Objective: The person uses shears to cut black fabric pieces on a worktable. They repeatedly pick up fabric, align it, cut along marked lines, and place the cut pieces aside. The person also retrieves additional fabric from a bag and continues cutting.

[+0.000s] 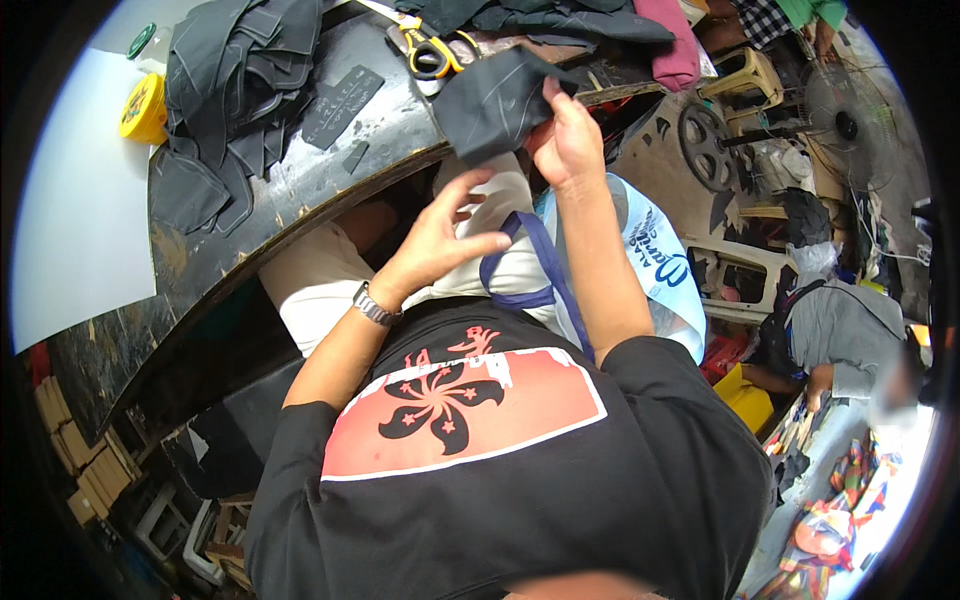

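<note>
Holding hand: the right hand (568,142) is clamped on a piece of dark cloth (492,108), thumb on its near face, most of the fingers hidden behind.
Dark cloth: it sits in the middle, at the far end of the lap, overlapping the table's near edge in view; pale lines cross it. Whether it touches the table (285,195) cannot be told.
Other hand: the left hand (440,238) is nearer and to the left, thumb and fingers apart, with nothing in its grasp. A metal watch (375,304) circles its wrist.
Blue strap: a loop of strap (548,262) hangs just right of the left thumb, over white trousers (312,287).
Scissors: yellow-and-black scissors (428,60) lie on the table, just beyond the cloth.
Table, left side: a heap of dark cut pieces (238,80) lies beside a yellow-lidded jar (145,110).
Right side: a pale blue plastic bag (650,240) is near the right forearm; farther off stands a fan (845,125).
</note>
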Demonstrator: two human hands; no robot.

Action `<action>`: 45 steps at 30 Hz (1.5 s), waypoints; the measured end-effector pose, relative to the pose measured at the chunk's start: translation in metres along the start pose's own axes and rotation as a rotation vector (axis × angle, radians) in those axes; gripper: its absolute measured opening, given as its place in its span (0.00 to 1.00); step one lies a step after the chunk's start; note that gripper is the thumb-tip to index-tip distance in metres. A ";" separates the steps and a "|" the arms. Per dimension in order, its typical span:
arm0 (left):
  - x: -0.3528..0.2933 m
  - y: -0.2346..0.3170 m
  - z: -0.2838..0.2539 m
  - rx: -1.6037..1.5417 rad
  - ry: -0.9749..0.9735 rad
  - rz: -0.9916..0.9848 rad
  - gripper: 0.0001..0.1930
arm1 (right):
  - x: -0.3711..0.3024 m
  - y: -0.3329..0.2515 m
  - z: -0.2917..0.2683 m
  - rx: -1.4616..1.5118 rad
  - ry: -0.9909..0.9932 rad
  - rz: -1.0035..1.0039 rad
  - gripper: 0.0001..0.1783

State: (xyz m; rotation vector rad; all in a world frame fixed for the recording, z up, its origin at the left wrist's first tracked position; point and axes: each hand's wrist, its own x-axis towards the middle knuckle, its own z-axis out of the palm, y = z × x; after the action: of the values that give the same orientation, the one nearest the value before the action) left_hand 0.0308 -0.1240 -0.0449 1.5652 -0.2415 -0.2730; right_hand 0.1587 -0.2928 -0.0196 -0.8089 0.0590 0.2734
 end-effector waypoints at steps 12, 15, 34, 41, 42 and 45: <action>-0.001 -0.030 0.034 0.260 -0.434 -0.053 0.23 | 0.102 -0.061 0.023 -0.916 0.165 -0.263 0.55; -0.007 -0.044 0.027 0.156 -0.419 -0.120 0.10 | 0.080 -0.087 -0.018 -0.951 0.068 -0.191 0.43; -0.003 -0.014 0.019 0.289 -0.490 -0.152 0.09 | -0.215 -0.126 -0.247 -2.467 0.275 0.700 0.36; -0.002 0.016 0.021 0.111 -0.397 -0.022 0.06 | -0.168 -0.158 -0.215 -1.699 0.290 0.199 0.20; -0.003 0.020 0.022 0.097 -0.391 0.049 0.05 | -0.156 -0.159 -0.200 -1.578 0.249 -0.113 0.23; -0.007 0.027 0.025 0.120 -0.368 0.125 0.05 | -0.130 -0.156 -0.158 -0.958 0.120 -0.521 0.36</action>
State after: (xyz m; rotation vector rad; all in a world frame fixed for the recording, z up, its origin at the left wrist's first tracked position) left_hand 0.0162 -0.1458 -0.0180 1.6029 -0.6509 -0.4550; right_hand 0.0830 -0.5374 0.0017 -1.7492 -0.1857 -0.2785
